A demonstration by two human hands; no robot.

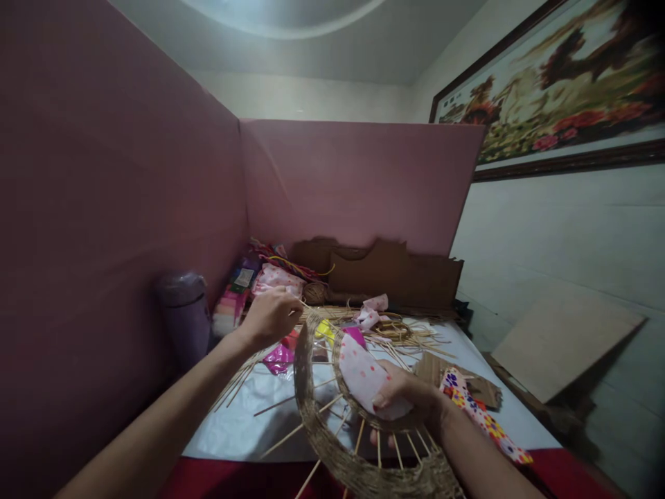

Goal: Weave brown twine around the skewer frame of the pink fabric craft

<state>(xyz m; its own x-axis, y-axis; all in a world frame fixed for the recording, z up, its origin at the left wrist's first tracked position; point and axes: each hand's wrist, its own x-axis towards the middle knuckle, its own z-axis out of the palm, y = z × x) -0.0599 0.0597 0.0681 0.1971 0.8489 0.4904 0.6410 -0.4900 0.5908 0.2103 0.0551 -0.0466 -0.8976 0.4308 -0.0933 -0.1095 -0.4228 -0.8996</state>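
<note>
Twine Weave Held Over a White-Covered Table

We hold a woven twine piece [303, 378] above the near side of the table [228, 431]. Its broad brown band curves around a panel of white cloth with red dots [358, 371], edged in twine; thin pale sticks [378, 449] bridge the gap like spokes, some jutting past the band. Our right hand [402, 394] grips the panel, thumb on the cloth. Our left hand [273, 315] is closed on a thin strand [305, 303] at the weave's upper end.

To the left stands a purple flask [184, 322], its contents hidden. A shiny magenta plastic packet [279, 357] lies beneath our left hand; we cannot tell what it contains.
</note>
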